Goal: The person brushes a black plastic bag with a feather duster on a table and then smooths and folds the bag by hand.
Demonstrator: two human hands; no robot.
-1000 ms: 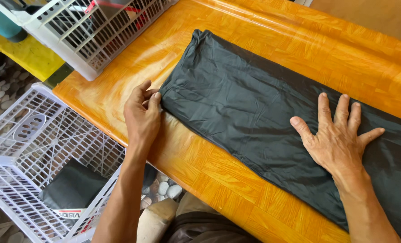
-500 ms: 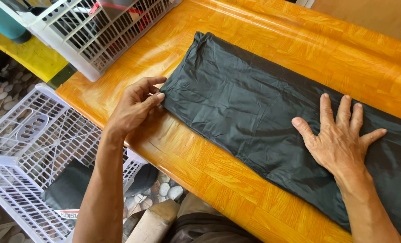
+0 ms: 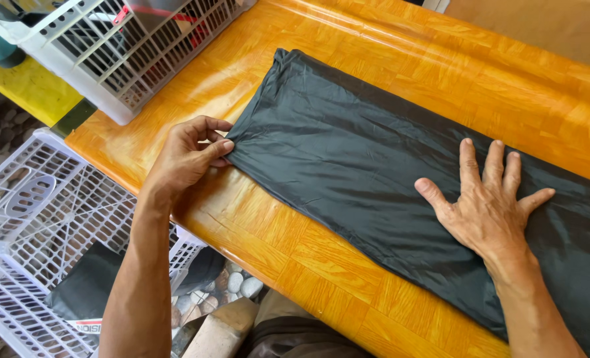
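A long dark grey folded cloth (image 3: 348, 152) lies flat across the glossy orange wooden table (image 3: 255, 225). My left hand (image 3: 185, 156) pinches the near left corner of the cloth between thumb and fingers. My right hand (image 3: 487, 209) rests flat on the cloth farther right, fingers spread, palm pressing it down.
A white plastic lattice basket (image 3: 119, 46) with items in it stands on the table's far left. Another white lattice crate (image 3: 36, 252) sits on the pebbled floor below the table edge, with a dark folded cloth (image 3: 86, 288) inside. A yellow surface (image 3: 23, 89) lies at left.
My left hand turned from lying flat at the cloth's edge to pinching its near left corner. My right hand stayed pressed on the cloth.
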